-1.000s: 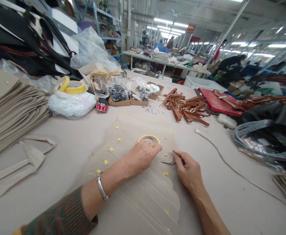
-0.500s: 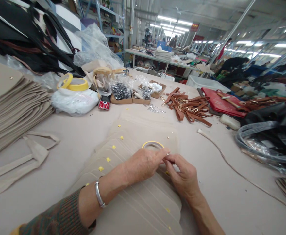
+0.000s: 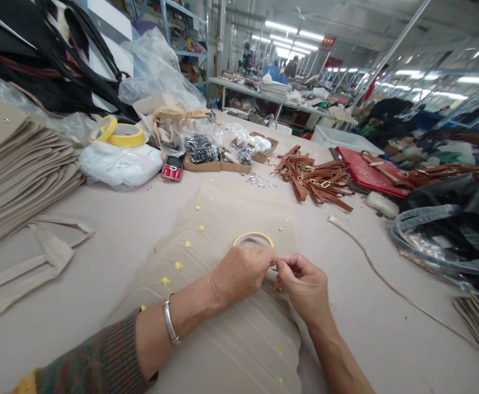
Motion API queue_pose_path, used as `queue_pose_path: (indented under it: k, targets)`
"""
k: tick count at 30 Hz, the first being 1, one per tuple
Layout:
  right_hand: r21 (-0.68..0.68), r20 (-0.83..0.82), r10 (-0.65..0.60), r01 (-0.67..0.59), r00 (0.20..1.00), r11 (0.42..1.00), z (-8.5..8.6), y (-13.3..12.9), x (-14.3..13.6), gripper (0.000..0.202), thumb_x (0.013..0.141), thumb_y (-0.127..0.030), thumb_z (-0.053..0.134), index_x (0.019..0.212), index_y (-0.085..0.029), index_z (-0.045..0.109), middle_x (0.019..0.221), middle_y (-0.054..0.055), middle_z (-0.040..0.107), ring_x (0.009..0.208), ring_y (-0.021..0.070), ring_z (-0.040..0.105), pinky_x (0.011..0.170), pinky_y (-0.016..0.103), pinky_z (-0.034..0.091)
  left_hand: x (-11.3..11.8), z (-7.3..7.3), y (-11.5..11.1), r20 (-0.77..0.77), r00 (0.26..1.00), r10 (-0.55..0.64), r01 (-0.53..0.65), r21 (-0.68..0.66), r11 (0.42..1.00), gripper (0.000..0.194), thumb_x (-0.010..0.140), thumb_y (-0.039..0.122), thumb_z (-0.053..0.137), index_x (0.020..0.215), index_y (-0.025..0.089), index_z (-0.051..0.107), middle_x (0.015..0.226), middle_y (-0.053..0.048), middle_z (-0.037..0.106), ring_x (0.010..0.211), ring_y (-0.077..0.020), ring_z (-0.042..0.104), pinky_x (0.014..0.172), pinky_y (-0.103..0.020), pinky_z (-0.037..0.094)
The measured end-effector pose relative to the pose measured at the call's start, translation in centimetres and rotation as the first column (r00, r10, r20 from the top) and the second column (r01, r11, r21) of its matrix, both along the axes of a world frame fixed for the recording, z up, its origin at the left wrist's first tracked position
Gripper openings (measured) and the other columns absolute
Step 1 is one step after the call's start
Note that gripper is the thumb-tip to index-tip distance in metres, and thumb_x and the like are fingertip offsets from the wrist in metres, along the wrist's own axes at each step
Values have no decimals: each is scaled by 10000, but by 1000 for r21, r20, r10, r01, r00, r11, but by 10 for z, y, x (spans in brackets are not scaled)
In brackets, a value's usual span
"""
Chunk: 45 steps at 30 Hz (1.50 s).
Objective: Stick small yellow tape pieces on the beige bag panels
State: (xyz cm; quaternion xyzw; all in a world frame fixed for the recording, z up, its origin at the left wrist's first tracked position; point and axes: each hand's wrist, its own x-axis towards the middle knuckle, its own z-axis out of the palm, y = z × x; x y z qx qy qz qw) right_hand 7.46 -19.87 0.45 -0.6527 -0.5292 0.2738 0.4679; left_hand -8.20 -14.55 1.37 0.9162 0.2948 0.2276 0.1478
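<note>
While pinching: both hands (image 3: 276,271) together

Far to the left of the hands rises a tall stack of beige leather panels (image 3: 17,164). Ahead lie brown leather straps (image 3: 311,180) and a small red phone (image 3: 172,168).

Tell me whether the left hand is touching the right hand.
Touching. The head view shows the left hand and the right hand meeting at the fingertips with no gap, pinched together just below the yellow tape ring over the fanned beige panels.
</note>
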Motion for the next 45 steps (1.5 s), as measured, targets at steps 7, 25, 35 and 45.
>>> queue_pose_path:
  k: [7, 25, 35, 45]
  targets:
    - [-257, -240, -100, 36, 966, 966, -11, 15, 28, 358, 661, -478, 716, 753, -133, 688, 551, 10, 638, 430, 118, 558, 430, 237, 484, -3, -1, 6, -44, 994, 103, -99, 81, 992, 128, 968, 199, 404, 913, 180, 519, 820, -20, 633, 772, -161, 604, 645, -262, 439]
    - [-196, 497, 12, 99, 868, 976, -18, 24, 28, 249, 778, -408, 564, 874, -212, 684, 533, -3, 659, 510, 186, 628, 509, 276, 438, -2, -13, 15, -312, 947, 77, -38, 129, 991, 131, 907, 114, 444, 967, 169, 546, 913, -82, 572, 863, -243, 519, 711, -361, 433]
    - [4, 517, 112, -133, 849, 991, -22, 6, 34, 239, 872, -363, 526, 860, -200, 700, 856, 58, 728, 771, 188, 669, 751, 315, 498, -3, -11, 14, -302, 950, 80, -33, 160, 987, 103, 892, 117, 460, 933, 166, 541, 897, -76, 582, 837, -249, 527, 703, -364, 440]
    - [-266, 537, 212, -75, 816, 961, -8, 9, 24, 218, 808, -304, 539, 663, -218, 677, 603, -10, 656, 574, 158, 599, 555, 258, 414, -11, 2, 15, -105, 995, -3, 17, 134, 991, 160, 932, 135, 419, 992, 184, 559, 865, -36, 597, 823, -189, 555, 722, -290, 464]
